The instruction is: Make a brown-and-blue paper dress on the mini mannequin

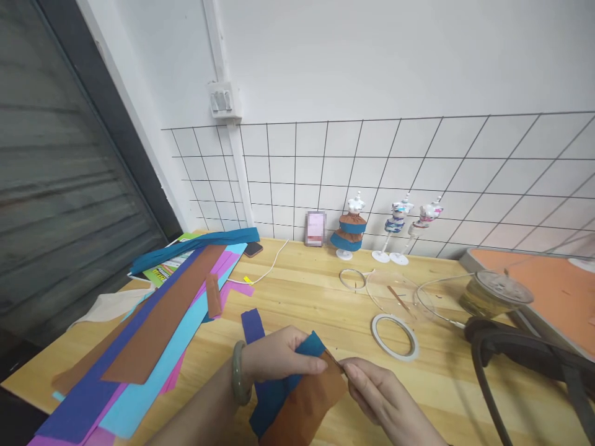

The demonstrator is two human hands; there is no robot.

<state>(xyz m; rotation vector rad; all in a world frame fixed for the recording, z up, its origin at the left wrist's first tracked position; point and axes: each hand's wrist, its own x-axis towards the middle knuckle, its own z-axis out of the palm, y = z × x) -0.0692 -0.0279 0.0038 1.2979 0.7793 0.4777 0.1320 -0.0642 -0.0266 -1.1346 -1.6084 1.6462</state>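
Note:
My left hand point(283, 354), a green bangle at its wrist, is closed over a joined piece of crepe paper, thumb on top. One part of that piece is brown crepe paper point(310, 406), the other a teal band point(268, 406). At the brown part's upper right edge, my right hand point(379, 391) pinches the paper between thumb and fingertips. A dark blue paper strip point(252, 325) lies on the table just behind my left hand. The fingers beneath the paper are hidden.
Long crepe paper strips point(158, 322) are heaped at left on the wooden table point(297, 291). A roll of tape point(395, 337) lies at right, near a black strap-like object point(534, 347). Small dress forms point(351, 232) and a phone point(315, 229) stand along the wall. A clear container point(495, 294) is at right.

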